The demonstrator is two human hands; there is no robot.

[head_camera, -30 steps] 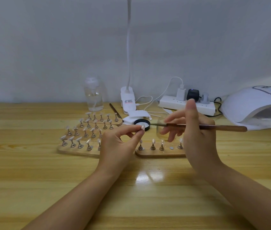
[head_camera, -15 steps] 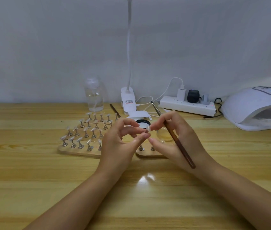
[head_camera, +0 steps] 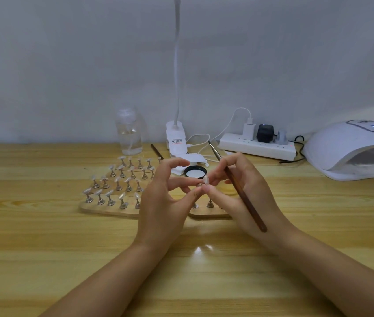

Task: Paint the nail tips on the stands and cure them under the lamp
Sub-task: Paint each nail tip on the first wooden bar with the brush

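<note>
My two forearms come in from the bottom of the frame over the wooden surface (head_camera: 44, 248). In the centre, my left hand (head_camera: 163, 202) pinches a small metal stand with a nail tip (head_camera: 205, 180) between thumb and fingers, lifted above the boards. My right hand (head_camera: 238, 193) meets it from the right: its fingertips touch the same little stand, and at the same time it grips a brown brush (head_camera: 241, 193). The handle lies across the back of my hand toward the lower right, and the metal end points up and away, toward the upper centre.

Just behind my hands lie two wooden boards. The left board (head_camera: 103, 208), at centre left, carries rows of upright stands with pale nail tips (head_camera: 115, 186). The right board (head_camera: 206, 213) is mostly hidden by my hands; only a few stands show on it.

Behind them is a black jar lid (head_camera: 195, 172) with a white inside. Further back, near the wall, stand a clear bottle (head_camera: 129, 133), the white base of a gooseneck lamp (head_camera: 176, 143), a second brush (head_camera: 156, 151) and a white power strip (head_camera: 257, 147) with plugs. At the right edge of the frame sits the white curing lamp (head_camera: 350, 152), its display lit.
</note>
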